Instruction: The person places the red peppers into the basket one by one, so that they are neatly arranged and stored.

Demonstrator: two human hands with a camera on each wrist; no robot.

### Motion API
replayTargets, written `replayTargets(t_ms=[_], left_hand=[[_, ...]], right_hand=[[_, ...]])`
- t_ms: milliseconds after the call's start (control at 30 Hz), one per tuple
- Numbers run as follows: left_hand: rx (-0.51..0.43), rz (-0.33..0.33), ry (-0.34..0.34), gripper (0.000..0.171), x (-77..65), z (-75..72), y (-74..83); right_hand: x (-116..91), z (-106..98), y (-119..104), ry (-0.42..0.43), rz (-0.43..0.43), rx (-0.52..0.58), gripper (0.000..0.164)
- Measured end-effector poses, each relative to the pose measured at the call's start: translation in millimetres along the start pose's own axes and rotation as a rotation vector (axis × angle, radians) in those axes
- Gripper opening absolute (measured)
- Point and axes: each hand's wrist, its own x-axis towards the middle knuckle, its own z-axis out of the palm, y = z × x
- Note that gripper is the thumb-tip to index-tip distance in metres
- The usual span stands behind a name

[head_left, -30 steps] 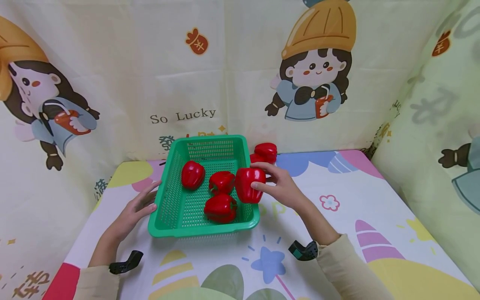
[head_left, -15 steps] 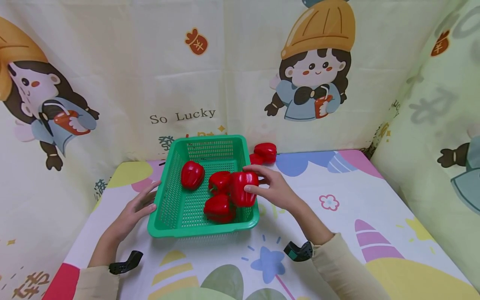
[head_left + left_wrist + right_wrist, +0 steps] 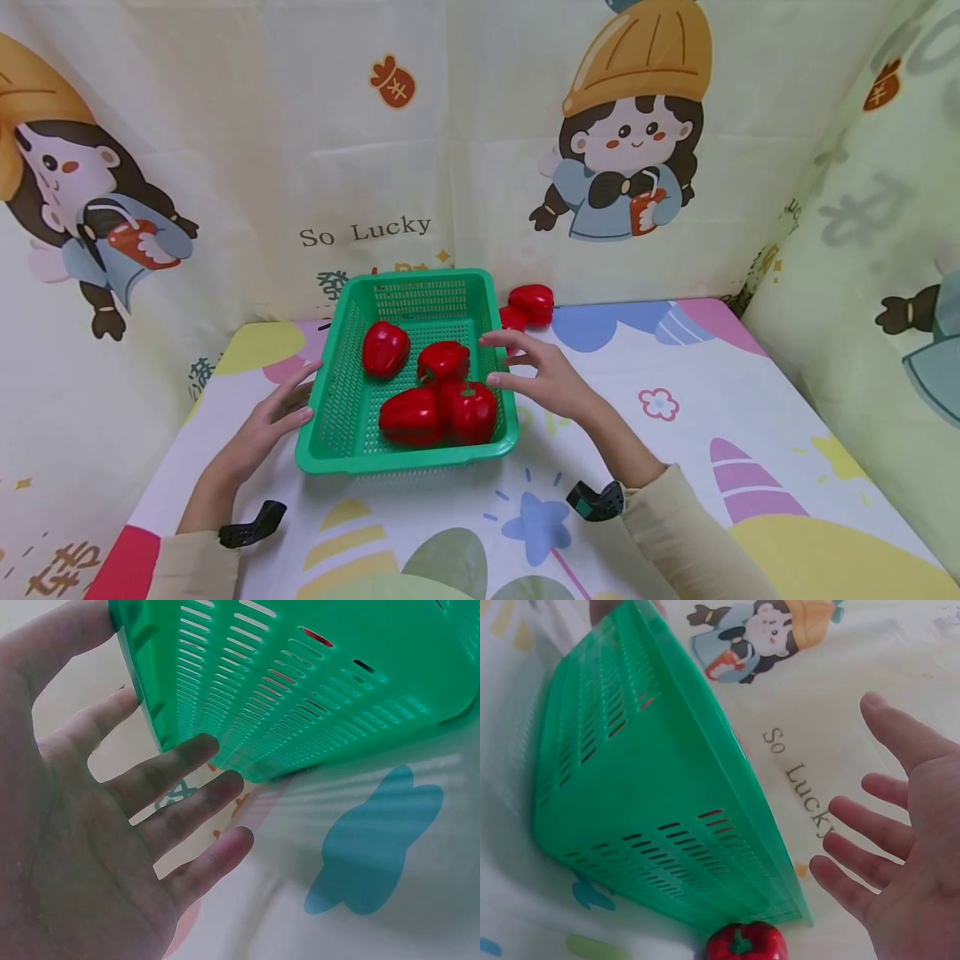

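A green plastic basket (image 3: 408, 461) with slotted walls stands on the table, several red bell peppers inside. One bell pepper (image 3: 386, 350) lies alone toward its left side; another bell pepper (image 3: 443, 362) sits near the middle. Close to the front wall, a bell pepper (image 3: 409, 417) lies against an upright bell pepper (image 3: 472, 412) with its green stem up. My right hand (image 3: 543, 375) hovers over the basket's right rim, fingers spread and holding nothing. At the left rim, my left hand (image 3: 266, 425) touches the basket with fingers extended, as the left wrist view (image 3: 97, 802) also shows.
Behind the basket's right side, red bell peppers (image 3: 531, 305) lie on the table near the back wall cloth (image 3: 465, 167). In the right wrist view a bell pepper (image 3: 747, 943) rests beside the basket. A patterned cloth (image 3: 615, 500) covers the table.
My right hand has moved left over the basket and let go of a bell pepper, which now stands in the front right corner. The pepper beside it has shifted left. My left hand stays put.
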Motion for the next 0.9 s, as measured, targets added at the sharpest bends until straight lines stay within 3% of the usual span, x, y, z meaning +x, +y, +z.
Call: replayTargets(t_ms=[600,900], left_hand=[[-0.009,0.006,-0.003,0.06,0.0,-0.4,-2.5],[-0.003,0.007,-0.001,0.06,-0.2,-0.3,-2.1]], right_hand=[[-3,-11,11,0.076,0.029,-0.057,0.056],[-2,-18,22,0.108,0.093,-0.047,0.057]])
